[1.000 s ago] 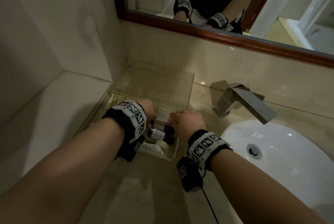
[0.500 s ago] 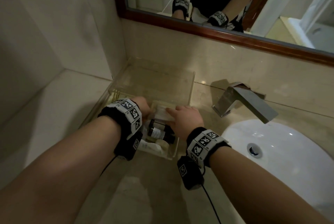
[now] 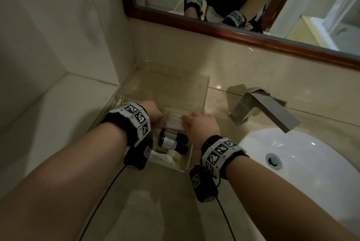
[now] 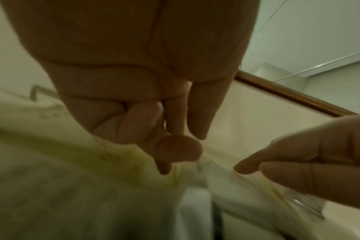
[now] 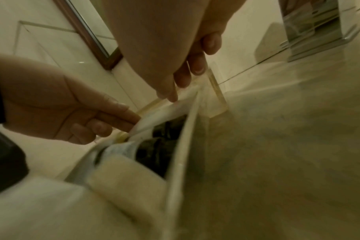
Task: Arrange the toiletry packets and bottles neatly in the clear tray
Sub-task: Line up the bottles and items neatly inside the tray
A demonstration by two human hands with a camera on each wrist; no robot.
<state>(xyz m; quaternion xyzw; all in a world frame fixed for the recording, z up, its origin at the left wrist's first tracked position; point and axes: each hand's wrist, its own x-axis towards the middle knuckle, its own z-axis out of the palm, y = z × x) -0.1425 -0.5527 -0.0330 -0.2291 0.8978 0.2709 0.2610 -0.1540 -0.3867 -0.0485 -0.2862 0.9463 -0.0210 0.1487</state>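
Left hand [image 3: 153, 113] and right hand [image 3: 200, 126] pinch opposite ends of the white packet [image 3: 175, 121]; lower it flat beside the dark bottles [image 3: 172, 140] in the clear tray [image 3: 204, 102].

Two bare forearms reach forward side by side, each with a black wrist band carrying black-and-white square markers. The left hand [image 3: 153, 113] has its outer fingers curled and index finger and thumb extended downward. The right hand [image 3: 202, 126] points its fingers leftward, fingertips near the left hand's.
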